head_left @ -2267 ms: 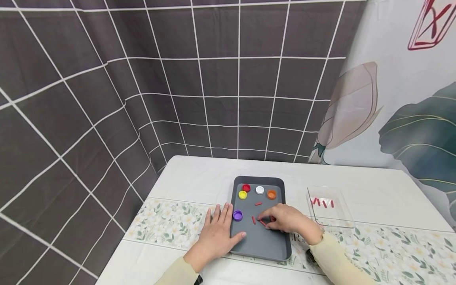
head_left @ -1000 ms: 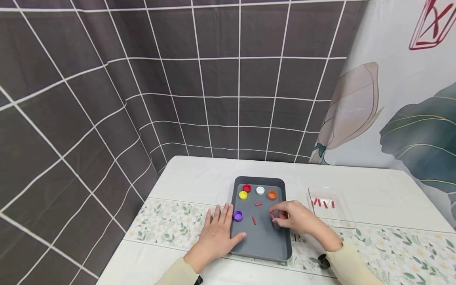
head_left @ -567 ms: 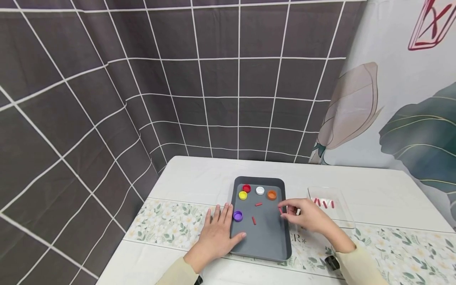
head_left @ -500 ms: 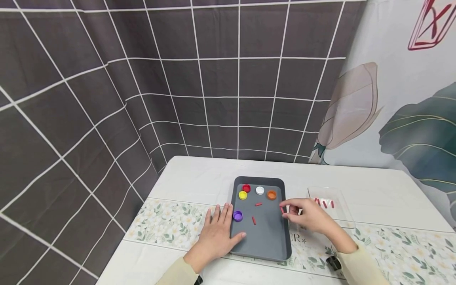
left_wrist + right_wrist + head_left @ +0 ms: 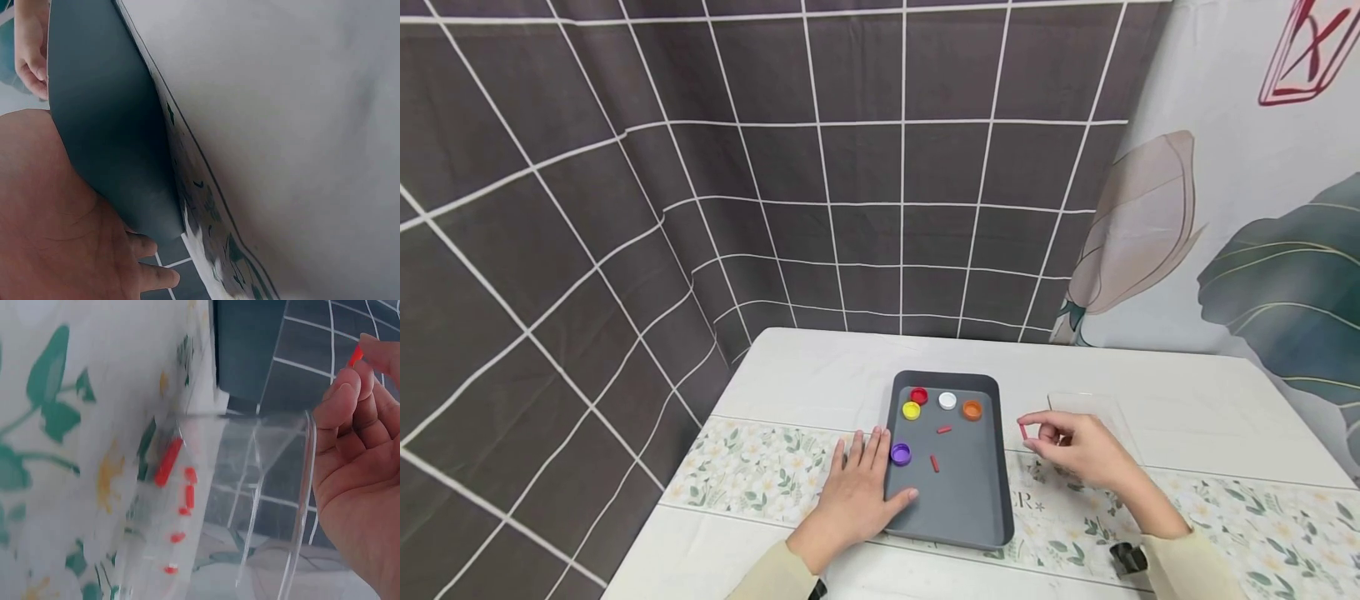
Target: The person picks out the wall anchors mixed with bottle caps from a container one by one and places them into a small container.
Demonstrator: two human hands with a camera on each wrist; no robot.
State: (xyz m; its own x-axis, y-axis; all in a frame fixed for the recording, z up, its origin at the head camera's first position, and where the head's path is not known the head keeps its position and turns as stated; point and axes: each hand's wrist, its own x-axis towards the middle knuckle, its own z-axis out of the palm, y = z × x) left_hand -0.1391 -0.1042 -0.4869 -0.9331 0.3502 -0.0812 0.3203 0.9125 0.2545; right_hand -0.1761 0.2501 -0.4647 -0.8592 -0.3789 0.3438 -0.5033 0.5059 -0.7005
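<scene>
My right hand [image 5: 1078, 450] pinches a small red stick [image 5: 1023, 432] between thumb and forefinger, off the tray's right side. In the right wrist view that hand [image 5: 359, 450] is beside a clear plastic box [image 5: 306, 469] with several red sticks [image 5: 169, 464] inside. Spread fingers of my left hand [image 5: 853, 496] lie along the left edge of the grey tray [image 5: 955, 508]. On the tray are two loose red sticks, one farther back [image 5: 943, 429] and one nearer [image 5: 934, 463]. The head view shows the box [image 5: 1101, 400] largely behind my right hand.
Bottle caps sit in the tray: red [image 5: 919, 396], yellow [image 5: 911, 410], white [image 5: 947, 401], orange [image 5: 972, 409] and purple [image 5: 900, 453]. A white cloth with a floral band covers the table [image 5: 820, 383]. A dark gridded curtain [image 5: 857, 167] hangs behind.
My right hand has taken a red stick from the tray, lifted it and carried it right, past the tray's edge toward the clear box. My left hand stays put.
</scene>
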